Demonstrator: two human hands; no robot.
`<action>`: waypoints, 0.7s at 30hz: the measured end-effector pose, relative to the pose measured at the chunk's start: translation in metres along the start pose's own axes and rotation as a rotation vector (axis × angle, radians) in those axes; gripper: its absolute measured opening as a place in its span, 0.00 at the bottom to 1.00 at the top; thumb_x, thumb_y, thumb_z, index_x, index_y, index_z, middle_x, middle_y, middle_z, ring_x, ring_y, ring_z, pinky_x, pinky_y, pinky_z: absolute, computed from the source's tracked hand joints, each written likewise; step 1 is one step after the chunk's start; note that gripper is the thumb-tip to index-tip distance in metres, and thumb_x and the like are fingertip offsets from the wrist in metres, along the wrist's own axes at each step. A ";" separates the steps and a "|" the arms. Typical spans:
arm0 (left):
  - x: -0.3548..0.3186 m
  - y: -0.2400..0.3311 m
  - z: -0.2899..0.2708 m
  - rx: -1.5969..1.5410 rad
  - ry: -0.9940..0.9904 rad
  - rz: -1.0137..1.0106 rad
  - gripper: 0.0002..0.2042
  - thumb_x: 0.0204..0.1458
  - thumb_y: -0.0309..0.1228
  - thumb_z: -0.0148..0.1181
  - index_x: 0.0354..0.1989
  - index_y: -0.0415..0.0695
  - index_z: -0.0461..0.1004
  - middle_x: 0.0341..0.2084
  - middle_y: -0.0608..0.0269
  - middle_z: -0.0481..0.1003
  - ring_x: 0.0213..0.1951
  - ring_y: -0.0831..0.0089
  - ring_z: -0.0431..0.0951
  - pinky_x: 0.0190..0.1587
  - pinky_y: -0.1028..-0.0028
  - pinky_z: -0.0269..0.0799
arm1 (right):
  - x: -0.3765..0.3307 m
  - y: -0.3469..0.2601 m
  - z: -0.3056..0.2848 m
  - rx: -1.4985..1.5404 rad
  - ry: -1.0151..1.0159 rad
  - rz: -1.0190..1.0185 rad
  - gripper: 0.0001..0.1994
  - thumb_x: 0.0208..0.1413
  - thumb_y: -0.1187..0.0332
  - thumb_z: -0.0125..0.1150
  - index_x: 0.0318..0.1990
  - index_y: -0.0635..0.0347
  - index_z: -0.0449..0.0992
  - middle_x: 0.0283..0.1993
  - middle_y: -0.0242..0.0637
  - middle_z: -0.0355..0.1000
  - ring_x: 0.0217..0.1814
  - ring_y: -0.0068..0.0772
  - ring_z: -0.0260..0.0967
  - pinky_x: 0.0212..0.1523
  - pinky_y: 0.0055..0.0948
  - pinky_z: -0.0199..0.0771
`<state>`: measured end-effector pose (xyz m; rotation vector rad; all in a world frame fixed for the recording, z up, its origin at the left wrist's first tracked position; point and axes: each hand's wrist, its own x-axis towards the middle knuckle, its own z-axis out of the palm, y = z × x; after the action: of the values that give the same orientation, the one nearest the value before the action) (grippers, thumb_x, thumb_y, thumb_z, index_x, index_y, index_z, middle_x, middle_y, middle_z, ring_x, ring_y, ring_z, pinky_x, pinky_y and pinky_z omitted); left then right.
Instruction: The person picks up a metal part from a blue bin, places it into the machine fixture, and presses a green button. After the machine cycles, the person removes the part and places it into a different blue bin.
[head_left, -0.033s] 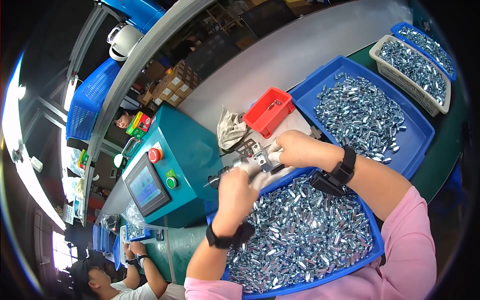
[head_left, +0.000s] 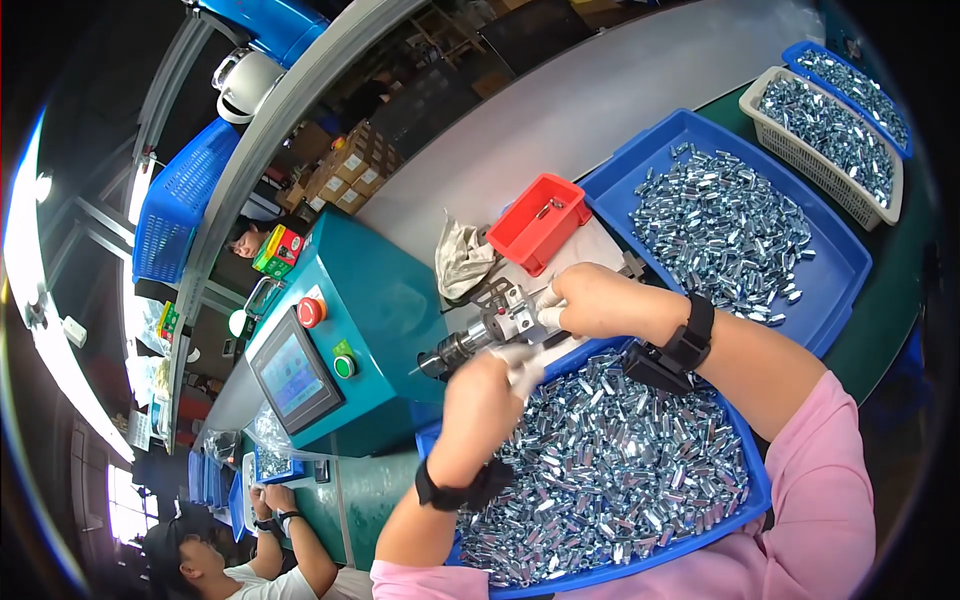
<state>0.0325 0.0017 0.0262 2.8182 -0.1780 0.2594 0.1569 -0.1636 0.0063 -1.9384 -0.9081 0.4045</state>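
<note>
My right hand (head_left: 590, 300), white covers on its fingertips, is closed at a small silver metal block (head_left: 517, 312) on the machine's fixture. What its fingers grip there is hidden. My left hand (head_left: 485, 395) is just below the machine's metal spindle (head_left: 465, 345), over the upper left rim of the near blue tray (head_left: 757, 480). Its white-covered fingers are bent and smeared by motion, so any held part cannot be made out. That tray is heaped with shiny hexagonal metal parts (head_left: 610, 470).
A teal machine housing (head_left: 385, 300) with a screen (head_left: 293, 367) stands left. Beyond the fixture are a red bin (head_left: 538, 222) and a crumpled cloth (head_left: 462, 258). Another blue tray (head_left: 840, 290) and a white basket (head_left: 815, 150) hold similar parts. A co-worker (head_left: 215, 560) sits lower left.
My left hand has drawn back from the spindle, down and toward the near tray, uncovering the spindle. My right hand stays at the metal block.
</note>
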 end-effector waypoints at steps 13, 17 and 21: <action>-0.034 -0.016 0.029 -0.028 -0.206 -0.057 0.09 0.47 0.32 0.61 0.35 0.42 0.77 0.27 0.51 0.74 0.29 0.53 0.75 0.34 0.61 0.70 | -0.006 -0.020 0.011 0.120 -0.357 0.183 0.24 0.54 0.66 0.54 0.59 0.62 0.66 0.28 0.41 0.73 0.19 0.26 0.69 0.24 0.27 0.70; -0.033 -0.017 0.027 -0.116 -0.256 -0.074 0.09 0.47 0.29 0.60 0.36 0.40 0.76 0.28 0.50 0.74 0.30 0.53 0.75 0.35 0.61 0.70 | -0.005 -0.023 0.010 0.131 -0.423 0.219 0.26 0.55 0.64 0.54 0.62 0.61 0.62 0.29 0.39 0.72 0.19 0.23 0.67 0.24 0.26 0.69; -0.033 -0.017 0.031 -0.173 -0.197 -0.067 0.08 0.47 0.27 0.60 0.35 0.39 0.76 0.30 0.48 0.74 0.32 0.52 0.75 0.36 0.61 0.71 | -0.003 -0.013 0.017 0.217 -0.428 0.213 0.27 0.56 0.63 0.54 0.63 0.59 0.61 0.30 0.38 0.72 0.20 0.22 0.67 0.23 0.25 0.68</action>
<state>0.0073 0.0113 -0.0139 2.6675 -0.1409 -0.0476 0.1393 -0.1522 0.0082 -1.7811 -0.8810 1.0307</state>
